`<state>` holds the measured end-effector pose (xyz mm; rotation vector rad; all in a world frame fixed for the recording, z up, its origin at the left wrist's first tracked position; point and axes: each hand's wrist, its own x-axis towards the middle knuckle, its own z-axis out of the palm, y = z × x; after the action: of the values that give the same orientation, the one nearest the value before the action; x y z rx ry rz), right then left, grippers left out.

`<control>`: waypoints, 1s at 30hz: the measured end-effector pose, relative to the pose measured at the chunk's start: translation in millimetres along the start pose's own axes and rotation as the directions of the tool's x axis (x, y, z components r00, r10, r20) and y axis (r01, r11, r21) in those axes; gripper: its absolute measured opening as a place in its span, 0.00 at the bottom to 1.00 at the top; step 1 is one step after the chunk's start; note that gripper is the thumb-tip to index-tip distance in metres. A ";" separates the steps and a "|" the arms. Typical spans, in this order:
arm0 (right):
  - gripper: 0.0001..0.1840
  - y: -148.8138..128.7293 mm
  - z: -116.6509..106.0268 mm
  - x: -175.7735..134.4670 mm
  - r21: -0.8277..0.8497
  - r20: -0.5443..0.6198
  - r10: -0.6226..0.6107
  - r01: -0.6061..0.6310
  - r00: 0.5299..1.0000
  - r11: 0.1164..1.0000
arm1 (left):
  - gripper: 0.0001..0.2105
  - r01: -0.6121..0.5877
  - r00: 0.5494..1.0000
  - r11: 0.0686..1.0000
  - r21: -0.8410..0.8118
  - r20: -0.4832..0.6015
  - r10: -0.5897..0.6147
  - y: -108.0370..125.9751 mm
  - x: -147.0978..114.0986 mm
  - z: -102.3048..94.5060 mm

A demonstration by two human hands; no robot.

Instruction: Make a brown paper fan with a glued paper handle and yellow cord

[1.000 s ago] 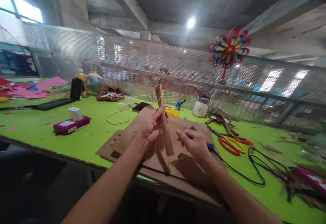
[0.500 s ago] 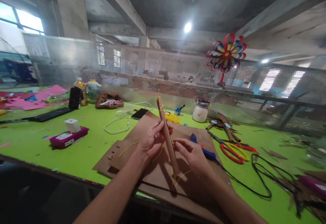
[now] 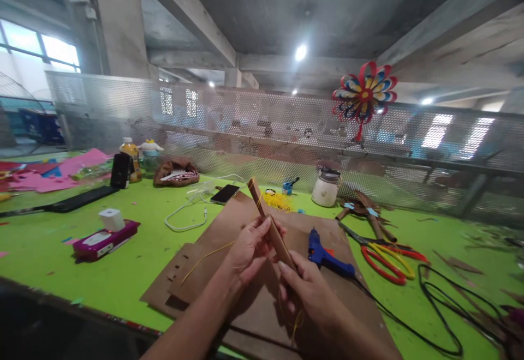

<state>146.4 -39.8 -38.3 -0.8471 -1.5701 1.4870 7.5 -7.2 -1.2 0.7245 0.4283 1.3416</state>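
Note:
A long folded strip of brown cardboard (image 3: 279, 241) slants between my hands, with yellow string at its far end and more dangling near its lower end. My left hand (image 3: 250, 245) is closed around its middle, thumb on top. My right hand (image 3: 305, 283) grips the lower part, thumb along the edge; its other fingers are partly hidden. Beneath lie flat brown cardboard sheets (image 3: 221, 229), the left one with small slots cut in it. A yellow string (image 3: 200, 259) trails from the left hand across it. A blue glue gun (image 3: 327, 256) lies just right of my right hand.
Scissors with red and yellow handles (image 3: 388, 262) and a black cord (image 3: 409, 322) lie to the right. Behind stand a white jar (image 3: 326, 188), yellow string pile (image 3: 277, 201) and phone (image 3: 225, 194). A purple power strip (image 3: 104, 241) sits left. Perforated metal panels (image 3: 245, 114) border the green table.
My right hand has moved in from beside the cardboard strip and closed on its lower part. The strip's far end has dropped lower. The view has tilted up slightly.

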 end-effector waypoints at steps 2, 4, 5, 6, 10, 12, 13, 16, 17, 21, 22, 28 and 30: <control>0.21 2.2 0.1 1.2 0.007 0.005 0.000 0.000 1.000 1.000 | 0.06 0.029 0.999 0.999 -0.033 0.018 -0.029 -1.7 -0.8 -1.2; 0.21 0.9 1.2 1.2 0.037 0.001 0.003 -0.003 1.000 0.999 | 0.07 0.057 0.998 0.997 -0.052 0.043 -0.055 -4.4 -2.6 -0.6; 0.21 -1.1 1.7 0.9 0.047 -0.010 0.005 -0.004 1.000 0.999 | 0.08 0.067 0.997 0.997 -0.050 0.052 -0.064 -6.0 -3.5 0.5; 0.21 -3.9 1.9 0.5 0.046 -0.028 0.002 0.000 1.000 0.999 | 0.09 0.069 0.996 0.997 -0.044 0.053 -0.067 -7.5 -4.2 1.9; 0.20 -15.8 -2.4 0.5 -0.158 -0.139 -0.151 0.128 0.979 0.979 | 0.11 0.028 0.999 0.999 0.021 0.035 -0.029 -11.8 -2.0 5.7; 0.17 -18.3 -8.7 2.1 -0.367 -0.188 -0.274 0.192 0.943 0.910 | 0.09 -0.044 0.999 0.997 0.065 0.008 0.043 -11.8 0.9 4.2; 0.16 -18.6 -13.2 3.0 -0.480 -0.191 -0.325 0.201 0.926 0.854 | 0.07 -0.082 0.996 0.993 0.090 -0.018 0.084 -10.9 1.8 2.8; 0.14 -19.6 -30.8 4.0 -0.794 -0.155 -0.449 0.159 0.880 0.587 | 0.05 -0.130 0.980 0.978 0.165 -0.131 0.152 -2.7 -1.3 0.6; 0.14 -21.4 -37.6 3.2 -0.870 -0.147 -0.487 0.121 0.861 0.478 | 0.05 -0.126 0.976 0.971 0.202 -0.151 0.157 2.7 -4.4 1.3; 0.15 -38.2 -62.5 -8.8 -0.992 -0.100 -0.593 -0.034 0.799 0.122 | 0.05 -0.180 0.954 0.888 0.423 -0.144 0.262 34.9 -17.8 9.7; 0.15 -43.8 -67.2 -13.5 -0.997 -0.073 -0.612 -0.054 0.788 0.049 | 0.05 -0.236 0.928 0.855 0.462 -0.154 0.340 43.0 -18.9 12.0; 0.12 -67.6 -78.8 -36.0 -0.985 0.099 -0.723 -0.038 0.684 -0.170 | 0.17 -0.267 0.934 0.895 0.357 -0.131 0.331 50.7 -5.4 22.2; 0.10 -69.9 -81.7 -37.4 -0.982 0.106 -0.761 -0.055 0.640 -0.183 | 0.20 -0.287 0.940 0.914 0.287 -0.098 0.326 42.6 -1.4 25.3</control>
<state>239.7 -41.0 26.9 -1.1619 -1.9527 -0.8331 -6.8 -11.6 46.1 0.9523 0.6412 1.6600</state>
